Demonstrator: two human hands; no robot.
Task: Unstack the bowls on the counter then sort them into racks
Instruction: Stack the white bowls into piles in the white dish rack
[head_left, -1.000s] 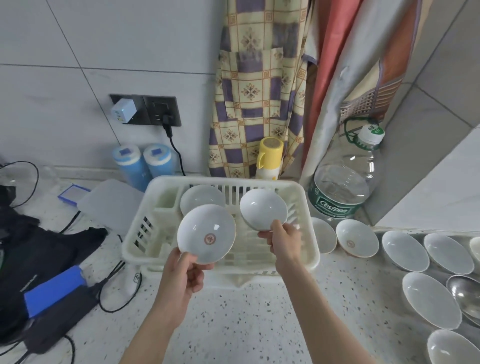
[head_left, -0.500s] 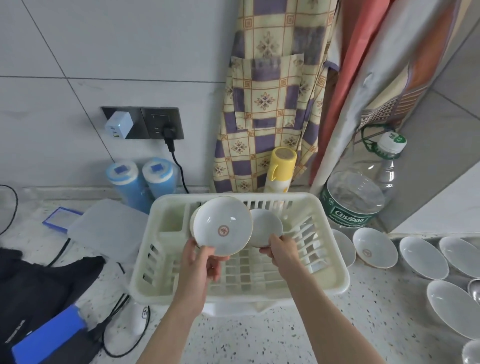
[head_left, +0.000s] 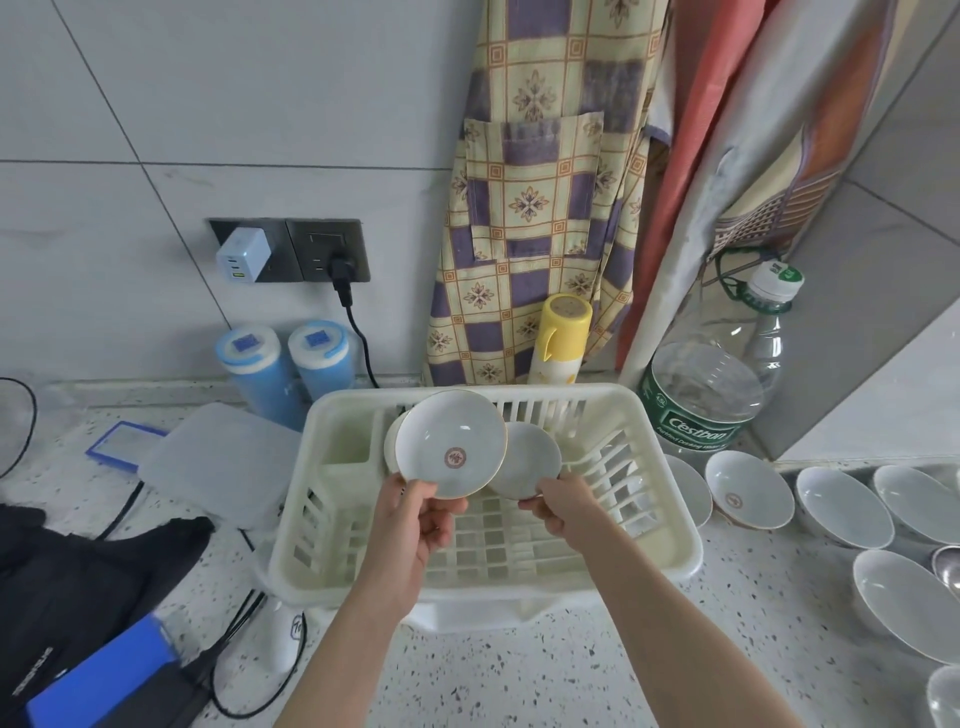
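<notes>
Fingers: left hand (head_left: 415, 525) pinches glossy round bowl (head_left: 451, 443) | right hand (head_left: 569, 512) pinches plain bowl (head_left: 527, 460) | slatted plastic rack (head_left: 670, 499)

1. Dish rack (head_left: 670, 525) on counter (head_left: 519, 675); two bowls held over it.
2. Behind rack: flask (head_left: 563, 338), canisters (head_left: 288, 364).
3. Right of rack: water jug (head_left: 717, 384), loose bowls (head_left: 841, 506).
4. Left of rack: lid (head_left: 213, 462), possibly a bag (head_left: 72, 587).

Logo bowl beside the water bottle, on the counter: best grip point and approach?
Pinch the near rim of the logo bowl from above, thumb inside. It sits upright and open, tipped slightly toward the camera, with bowls close on both sides, so only the top is free.
</notes>
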